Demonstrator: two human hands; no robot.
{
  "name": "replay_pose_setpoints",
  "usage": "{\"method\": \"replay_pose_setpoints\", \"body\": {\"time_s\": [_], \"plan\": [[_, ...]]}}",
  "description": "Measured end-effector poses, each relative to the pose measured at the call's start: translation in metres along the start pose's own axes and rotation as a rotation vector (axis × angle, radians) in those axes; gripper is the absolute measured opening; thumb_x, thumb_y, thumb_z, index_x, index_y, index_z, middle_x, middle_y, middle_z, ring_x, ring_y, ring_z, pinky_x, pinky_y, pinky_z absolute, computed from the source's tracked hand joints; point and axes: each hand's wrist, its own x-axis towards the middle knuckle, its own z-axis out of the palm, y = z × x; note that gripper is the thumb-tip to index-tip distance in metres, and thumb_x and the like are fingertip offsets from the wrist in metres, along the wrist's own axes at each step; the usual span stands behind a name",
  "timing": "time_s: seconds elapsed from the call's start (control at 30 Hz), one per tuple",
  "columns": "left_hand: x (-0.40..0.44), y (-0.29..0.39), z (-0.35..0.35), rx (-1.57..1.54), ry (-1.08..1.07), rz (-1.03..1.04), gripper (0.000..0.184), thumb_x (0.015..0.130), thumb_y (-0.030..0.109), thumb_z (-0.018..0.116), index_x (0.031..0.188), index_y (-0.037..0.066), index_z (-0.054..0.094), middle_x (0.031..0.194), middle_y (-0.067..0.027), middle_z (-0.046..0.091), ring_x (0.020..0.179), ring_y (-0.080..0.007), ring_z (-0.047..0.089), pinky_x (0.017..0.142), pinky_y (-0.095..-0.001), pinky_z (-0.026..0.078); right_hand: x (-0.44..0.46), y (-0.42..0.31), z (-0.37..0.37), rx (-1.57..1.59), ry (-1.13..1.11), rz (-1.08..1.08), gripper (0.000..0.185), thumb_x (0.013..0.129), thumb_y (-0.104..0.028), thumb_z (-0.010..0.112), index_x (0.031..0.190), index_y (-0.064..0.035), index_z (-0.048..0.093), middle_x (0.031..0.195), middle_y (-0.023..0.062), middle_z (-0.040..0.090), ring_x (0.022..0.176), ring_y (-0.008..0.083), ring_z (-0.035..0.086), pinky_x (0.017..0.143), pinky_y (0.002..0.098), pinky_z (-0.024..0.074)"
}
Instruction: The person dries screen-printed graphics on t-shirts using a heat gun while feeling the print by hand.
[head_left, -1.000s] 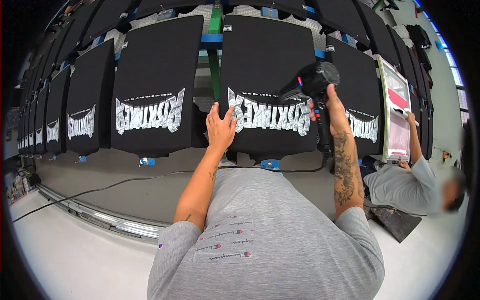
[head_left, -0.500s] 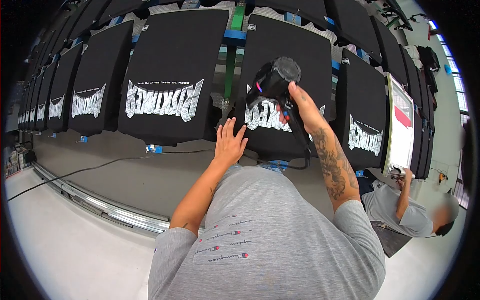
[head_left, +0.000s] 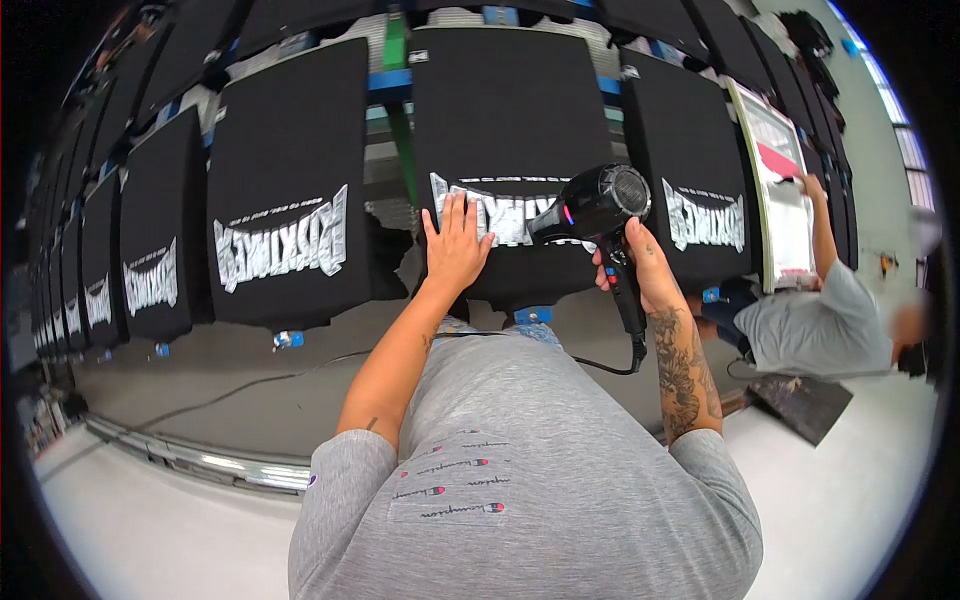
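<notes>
A black hair dryer [head_left: 600, 205] is in my right hand [head_left: 645, 265], whose fingers wrap round its handle; the nozzle points left over the white lettering [head_left: 510, 220] on the black shirt [head_left: 510, 110] in front of me. My left hand [head_left: 457, 243] lies with spread fingers over the left part of that lettering and holds nothing. To the left is another black shirt [head_left: 285, 140] with the same print, and a further printed shirt [head_left: 685, 140] lies to the right. The dryer's cord runs down from the handle past my waist.
At the right, a co-worker in a grey shirt [head_left: 820, 325] reaches to a framed screen [head_left: 790, 235] with pink on it. More black shirts on boards stretch away on the left. A green bar [head_left: 400, 140] stands between two boards. A dark flat panel [head_left: 805, 405] is on the floor at the right.
My left hand has moved forward onto the lettering. The dryer has moved lower and to the right since the last frame. The camera view has shifted, and the co-worker's arm reaches farther up the screen.
</notes>
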Motion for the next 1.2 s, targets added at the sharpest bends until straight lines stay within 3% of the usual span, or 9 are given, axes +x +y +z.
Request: {"method": "replay_pose_setpoints", "body": {"time_s": [0.2,0.3,0.47,0.7,0.73,0.77,1.0,1.2], "plan": [[0.056,0.039,0.03,0.065,-0.101,0.035,0.078,0.098,0.056,0.05,0.154,0.004,0.035,0.163,-0.0185,0.027,0.153,-0.0329,0.021,0.116,-0.072,0.009,-0.029,0.007,-0.06,0.064,0.191,-0.044,0.057,0.1,-0.062,0.052,0.108,-0.0048,0.054,0.08,0.0078,0.063,0.059,0.0143,0.064,0.053,0.026,0.054],[0.073,0.05,0.039,0.071,-0.133,0.021,0.082,0.097,0.059,0.049,0.156,0.005,0.034,0.163,-0.0207,0.025,0.154,-0.0354,0.016,0.116,-0.0723,0.007,-0.037,0.009,-0.082,0.085,0.253,-0.043,0.057,0.1,-0.061,0.051,0.107,-0.005,0.054,0.079,0.0078,0.064,0.058,0.0148,0.065,0.053,0.0262,0.0539],[0.077,0.054,0.046,0.073,-0.082,0.027,0.083,0.095,0.06,0.053,0.155,0.004,0.035,0.161,-0.0225,0.026,0.152,-0.0388,0.019,0.115,-0.0715,0.011,-0.029,0.007,-0.111,0.076,0.243,-0.041,0.065,0.1,-0.065,0.044,0.114,-0.0026,0.057,0.083,0.0092,0.065,0.06,0.0161,0.065,0.054,0.0271,0.0552],[0.073,0.055,0.04,0.04,-0.094,-0.02,0.08,0.096,0.056,0.055,0.152,0.002,0.037,0.159,-0.0241,0.029,0.152,-0.0394,0.02,0.116,-0.0704,0.011,0.034,-0.021,-0.129,0.063,0.238,-0.108,0.068,0.1,-0.066,0.043,0.109,-0.0012,0.059,0.08,0.0089,0.064,0.06,0.0166,0.064,0.055,0.0284,0.0539],[0.069,0.054,0.037,0.034,-0.083,-0.024,0.08,0.096,0.056,0.055,0.152,0.002,0.037,0.159,-0.0235,0.028,0.152,-0.0384,0.02,0.117,-0.069,0.011,0.043,-0.027,-0.129,0.044,0.241,-0.114,0.068,0.1,-0.067,0.044,0.108,-0.0011,0.059,0.079,0.0087,0.064,0.06,0.0167,0.064,0.055,0.0287,0.054],[0.065,0.05,0.033,0.046,-0.074,-0.039,0.079,0.096,0.055,0.055,0.152,0.002,0.037,0.16,-0.0232,0.028,0.152,-0.038,0.02,0.117,-0.0686,0.011,0.051,-0.031,-0.129,0.084,0.248,-0.124,0.066,0.097,-0.067,0.052,0.113,-0.0022,0.056,0.077,0.0079,0.064,0.056,0.0156,0.064,0.052,0.0271,0.0541],[0.015,0.003,0.019,0.095,-0.015,-0.223,0.074,0.098,0.047,0.055,0.15,-0.002,0.039,0.16,-0.0224,0.028,0.152,-0.0373,0.021,0.118,-0.0653,0.015,0.069,-0.044,-0.085,0.056,0.138,-0.059,0.063,0.099,-0.064,0.049,0.113,-0.0035,0.059,0.077,0.0072,0.065,0.058,0.0154,0.065,0.052,0.027,0.0542],[-0.024,0.002,-0.003,0.057,-0.005,-0.182,0.073,0.094,0.046,0.061,0.147,0.0,0.045,0.157,-0.0224,0.034,0.149,-0.0376,0.028,0.117,-0.0658,0.017,0.095,-0.035,-0.007,0.088,-0.091,-0.041,0.063,0.098,-0.064,0.053,0.113,-0.004,0.058,0.077,0.0064,0.064,0.056,0.0137,0.062,0.051,0.0266,0.0527]]}}
